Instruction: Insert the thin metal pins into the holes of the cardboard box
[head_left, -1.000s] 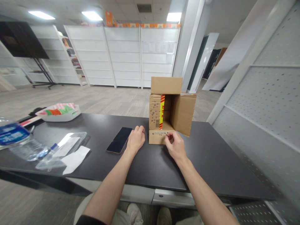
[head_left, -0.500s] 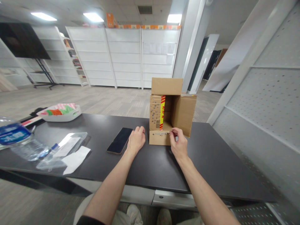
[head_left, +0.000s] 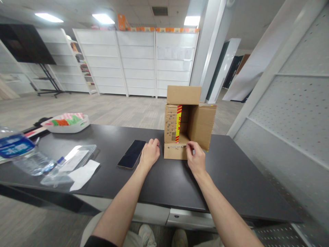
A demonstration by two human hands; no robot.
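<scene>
An open cardboard box lies on its side on the dark table, opening facing me, with a yellow and red tape strip on its left flap. Small metallic studs dot that flap, and more form a row along the lower front flap. My right hand is closed in a pinch against this lower flap, at the row's right end; whatever is between the fingertips is too small to make out. My left hand rests on the table with fingers curled under, beside a black phone. Its palm is hidden.
To the left are a clear plastic case, a white paper and a water bottle on its side. A white basket with colourful contents stands at the back left. A perforated panel borders the right.
Both hands stay in nearly the same place and pose. The whole view has shifted very slightly.
</scene>
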